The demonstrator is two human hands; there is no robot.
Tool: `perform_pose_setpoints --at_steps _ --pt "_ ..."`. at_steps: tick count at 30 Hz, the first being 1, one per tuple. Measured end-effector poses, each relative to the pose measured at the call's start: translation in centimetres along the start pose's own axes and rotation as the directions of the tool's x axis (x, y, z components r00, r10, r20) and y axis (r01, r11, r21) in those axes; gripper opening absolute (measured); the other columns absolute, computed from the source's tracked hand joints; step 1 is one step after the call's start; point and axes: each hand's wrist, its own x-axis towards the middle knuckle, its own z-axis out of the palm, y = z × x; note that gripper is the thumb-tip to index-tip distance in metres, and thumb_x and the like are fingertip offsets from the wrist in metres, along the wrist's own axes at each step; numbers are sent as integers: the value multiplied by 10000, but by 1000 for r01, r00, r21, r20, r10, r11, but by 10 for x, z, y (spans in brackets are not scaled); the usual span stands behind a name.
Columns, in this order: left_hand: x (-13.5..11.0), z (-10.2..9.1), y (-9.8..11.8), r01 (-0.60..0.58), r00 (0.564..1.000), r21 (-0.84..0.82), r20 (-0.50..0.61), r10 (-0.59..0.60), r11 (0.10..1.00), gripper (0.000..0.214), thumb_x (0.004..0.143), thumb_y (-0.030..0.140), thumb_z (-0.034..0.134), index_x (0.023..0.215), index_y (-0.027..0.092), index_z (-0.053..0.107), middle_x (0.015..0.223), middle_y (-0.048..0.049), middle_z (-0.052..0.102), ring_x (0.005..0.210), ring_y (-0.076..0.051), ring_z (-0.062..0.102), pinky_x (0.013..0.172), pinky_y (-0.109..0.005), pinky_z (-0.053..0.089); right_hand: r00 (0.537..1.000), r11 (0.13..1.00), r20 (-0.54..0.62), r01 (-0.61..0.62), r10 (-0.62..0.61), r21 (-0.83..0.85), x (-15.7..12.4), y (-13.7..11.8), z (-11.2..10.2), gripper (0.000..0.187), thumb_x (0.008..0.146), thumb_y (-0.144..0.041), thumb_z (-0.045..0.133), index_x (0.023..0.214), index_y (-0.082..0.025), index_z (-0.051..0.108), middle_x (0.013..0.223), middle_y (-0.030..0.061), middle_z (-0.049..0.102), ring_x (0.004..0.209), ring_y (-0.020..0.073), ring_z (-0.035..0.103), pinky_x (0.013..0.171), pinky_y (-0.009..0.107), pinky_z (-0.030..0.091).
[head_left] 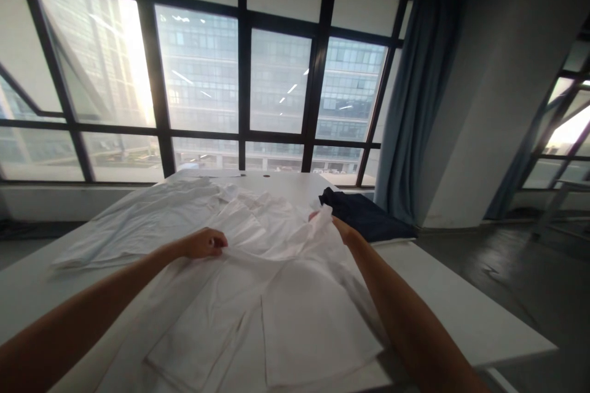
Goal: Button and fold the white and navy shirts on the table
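A thin white garment point(304, 295) is spread over the table in front of me, its lower part falling in two panels toward my body. My left hand point(205, 243) pinches its upper edge on the left, fingers curled. On the right, my right hand point(334, 224) grips a bunched, raised fold of the same cloth, which partly covers the fingers. Between the hands the edge sags slightly. Beyond it lies more crumpled white cloth point(251, 212); I cannot tell whether that belongs to the same garment.
Another white garment point(138, 221) lies flat on the left of the white table point(461, 307). A folded dark navy cloth point(369, 216) sits by the right edge. Black-framed windows point(198, 67), a blue curtain point(415, 104) and a pale pillar point(483, 104) stand behind.
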Motion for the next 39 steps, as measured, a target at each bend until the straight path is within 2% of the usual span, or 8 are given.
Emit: perform_pose_setpoints --at_steps 9,16,22,25,28,32,34,39 --pt "10 -15 -1 -19 992 -47 123 25 999 284 721 433 659 838 174 666 872 -26 668 835 -172 602 776 -253 448 888 929 276 -362 367 -72 -42 -30 -6 410 699 -417 761 966 -128 647 1029 134 687 928 234 681 700 325 569" --pt "12 15 57 -215 975 72 75 210 974 255 769 422 656 840 177 657 860 -37 613 800 -165 552 768 -256 429 630 715 375 -458 680 -528 -34 -19 18 517 510 -480 867 826 -127 661 710 19 661 622 131 642 565 245 557" --pt "8 4 63 -112 993 -9 -44 112 994 292 883 441 500 856 166 597 816 -29 634 753 -154 558 715 -248 423 868 904 267 -369 418 -214 -57 -36 22 499 647 -465 776 1032 -180 637 943 52 671 808 162 662 681 250 555" --pt "3 -3 59 -72 996 -81 -62 67 994 348 871 501 515 853 164 602 768 -13 627 708 -142 549 664 -235 415 873 895 231 -377 429 -238 -72 -44 17 498 729 -514 684 1081 -167 623 921 63 661 807 173 663 673 253 551" --pt "6 0 53 -110 986 -186 101 130 976 379 776 537 641 880 173 652 835 -18 674 764 -152 594 710 -236 440 768 794 261 -476 585 -377 -74 -39 20 544 619 -482 778 986 -104 641 773 53 643 648 176 646 574 278 551" --pt "34 -1 27 -48 981 -238 171 91 970 475 838 605 521 940 172 687 909 -58 715 830 -173 645 759 -252 477 499 413 98 -575 861 -706 -58 -39 35 585 528 -538 827 840 -86 624 676 51 623 557 177 631 507 292 537" --pt "53 -7 7 56 998 -97 29 -54 994 517 894 594 405 900 160 686 888 -76 715 833 -187 647 768 -274 485 523 352 30 -529 852 -772 -47 -44 44 653 536 -592 812 901 -86 616 703 62 634 579 164 632 507 266 527" --pt "78 -2 -46 300 945 244 -206 -253 922 461 891 500 445 1129 157 641 1254 -155 610 1164 -288 545 960 -399 425 683 611 188 -452 706 -650 -36 -44 56 968 472 -598 844 1251 -174 456 861 50 618 633 163 641 525 296 562"
